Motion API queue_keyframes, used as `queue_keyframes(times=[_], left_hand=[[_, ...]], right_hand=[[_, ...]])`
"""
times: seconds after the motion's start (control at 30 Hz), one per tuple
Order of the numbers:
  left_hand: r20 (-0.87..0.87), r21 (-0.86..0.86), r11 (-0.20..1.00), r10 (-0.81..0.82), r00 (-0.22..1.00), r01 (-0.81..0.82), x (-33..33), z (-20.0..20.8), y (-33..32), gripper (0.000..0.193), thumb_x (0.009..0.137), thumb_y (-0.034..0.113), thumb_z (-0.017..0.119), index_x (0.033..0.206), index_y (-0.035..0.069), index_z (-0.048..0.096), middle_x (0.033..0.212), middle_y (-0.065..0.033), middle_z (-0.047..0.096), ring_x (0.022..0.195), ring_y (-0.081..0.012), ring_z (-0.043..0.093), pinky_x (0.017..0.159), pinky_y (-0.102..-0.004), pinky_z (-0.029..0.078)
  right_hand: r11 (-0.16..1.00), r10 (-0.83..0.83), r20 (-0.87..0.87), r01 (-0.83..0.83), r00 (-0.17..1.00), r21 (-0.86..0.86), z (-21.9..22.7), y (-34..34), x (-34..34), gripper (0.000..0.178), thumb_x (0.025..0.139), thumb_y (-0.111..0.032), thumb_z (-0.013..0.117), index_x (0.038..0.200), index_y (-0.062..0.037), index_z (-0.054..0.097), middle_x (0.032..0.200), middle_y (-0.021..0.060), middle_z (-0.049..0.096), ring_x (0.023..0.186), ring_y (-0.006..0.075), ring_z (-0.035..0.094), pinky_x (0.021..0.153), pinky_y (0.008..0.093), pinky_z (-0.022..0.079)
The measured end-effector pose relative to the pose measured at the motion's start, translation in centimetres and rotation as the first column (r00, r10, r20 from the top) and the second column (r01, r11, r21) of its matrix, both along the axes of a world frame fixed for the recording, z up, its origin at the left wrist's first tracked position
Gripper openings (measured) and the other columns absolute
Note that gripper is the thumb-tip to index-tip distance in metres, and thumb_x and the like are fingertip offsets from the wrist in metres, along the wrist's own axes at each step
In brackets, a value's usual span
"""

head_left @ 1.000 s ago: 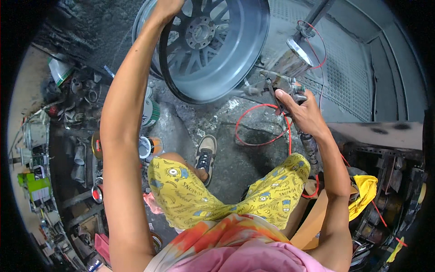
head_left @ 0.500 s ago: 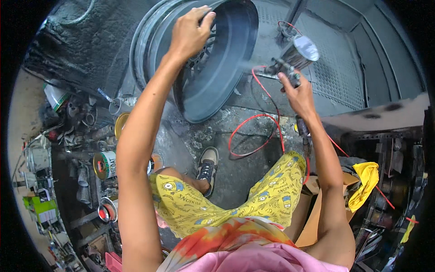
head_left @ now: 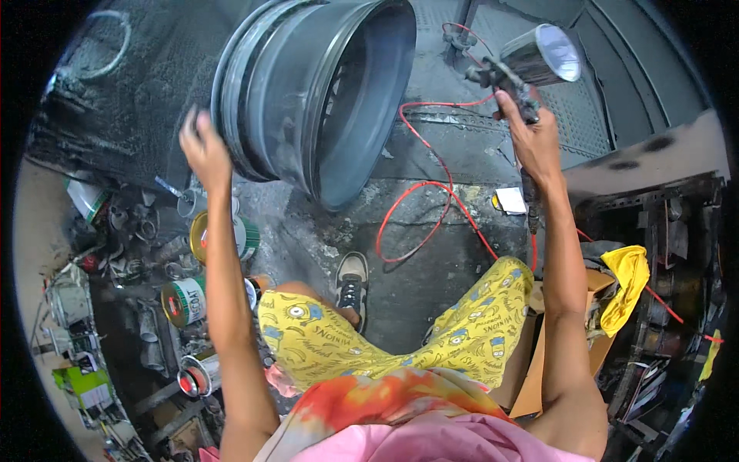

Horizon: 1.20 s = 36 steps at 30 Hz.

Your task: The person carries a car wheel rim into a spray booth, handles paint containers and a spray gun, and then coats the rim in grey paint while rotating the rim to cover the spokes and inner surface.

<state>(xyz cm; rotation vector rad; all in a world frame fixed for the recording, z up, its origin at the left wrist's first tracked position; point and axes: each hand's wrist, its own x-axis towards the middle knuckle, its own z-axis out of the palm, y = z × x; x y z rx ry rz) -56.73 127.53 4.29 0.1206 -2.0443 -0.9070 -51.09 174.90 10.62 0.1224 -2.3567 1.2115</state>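
A large grey wheel rim (head_left: 289,92) stands tilted at the upper middle, its outer barrel toward the left and its hollow side toward the right. My left hand (head_left: 206,154) is just left of the rim's back edge, slightly blurred, holding nothing, with fingers apart. At the right, my right hand (head_left: 533,142) is wrapped round the handle of a dark spray gun (head_left: 504,81). The gun carries a metal cup (head_left: 543,58) and points left toward the rim, some way off from it. No mist shows at its nozzle.
A red air hose (head_left: 419,185) loops over the floor between the rim and my knees. Paint cans (head_left: 185,300) and clutter stand at the left. A cardboard box (head_left: 531,369) and a yellow cloth (head_left: 625,285) are by my right arm. Grey booth walls (head_left: 639,54) rise at the right.
My left hand has come off the rim's top and moved left and down. The rim has turned, showing more barrel. The spray gun has moved right and up, and its mist is gone.
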Motion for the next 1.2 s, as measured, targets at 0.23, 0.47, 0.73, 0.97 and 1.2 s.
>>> queue_keyframes(times=[0.23,0.47,0.73,0.97,1.2], left_hand=[[0.18,0.874,0.481,-0.461,0.869,0.074,2.2,-18.9,-7.3,0.102,0.095,0.076,0.022,0.156,-0.005,0.012,0.164,-0.0157,0.018,0.151,-0.0282,0.019,0.123,-0.0388,0.015],[0.317,0.68,0.733,-0.333,0.888,0.032,9.9,-17.9,-6.1,0.091,0.102,0.066,0.027,0.151,-0.011,0.027,0.156,-0.0195,0.034,0.143,-0.0299,0.036,0.121,-0.0393,0.02],[0.461,0.418,0.907,-0.159,0.873,-0.056,13.3,-13.1,-0.1,0.09,0.103,0.063,0.028,0.147,-0.015,0.031,0.156,-0.0247,0.033,0.145,-0.0319,0.031,0.12,-0.0368,0.018],[0.426,0.376,0.925,-0.127,0.896,-0.048,5.4,-2.1,-4.4,0.072,0.103,0.056,0.045,0.13,-0.01,0.058,0.125,-0.0182,0.064,0.114,-0.0234,0.058,0.103,-0.0355,0.043],[0.207,-0.286,0.949,0.198,0.958,-0.135,-5.2,1.1,-1.7,0.067,0.099,0.057,0.05,0.104,-0.009,0.061,0.099,-0.0311,0.066,0.093,-0.0415,0.064,0.086,-0.0464,0.046]], right_hand=[[0.992,0.127,0.175,-0.121,0.976,-0.046,-8.4,-1.4,-0.4,0.037,0.095,-0.03,0.069,0.111,0.0036,0.066,0.086,0.0134,0.072,0.071,0.0173,0.067,0.067,0.033,0.051],[0.985,0.13,0.26,-0.093,0.957,-0.148,-12.6,-3.2,0.0,0.04,0.094,-0.028,0.07,0.115,0.0055,0.064,0.084,0.0158,0.071,0.073,0.0202,0.067,0.07,0.0339,0.052],[0.999,0.022,0.294,-0.01,0.956,-0.041,-15.9,-1.9,0.9,0.048,0.095,-0.037,0.068,0.119,0.0041,0.064,0.086,0.0162,0.07,0.077,0.0208,0.066,0.074,0.0349,0.052],[0.992,0.079,0.3,-0.045,0.951,-0.119,-16.0,-1.2,2.0,0.048,0.095,-0.041,0.067,0.118,0.0013,0.063,0.078,0.0135,0.065,0.069,0.0217,0.061,0.066,0.0361,0.05],[0.914,0.258,0.223,-0.163,0.94,-0.371,-12.4,-1.0,0.0,0.051,0.094,-0.042,0.069,0.12,0.0015,0.063,0.074,0.0072,0.067,0.062,0.0105,0.061,0.055,0.0275,0.049]])
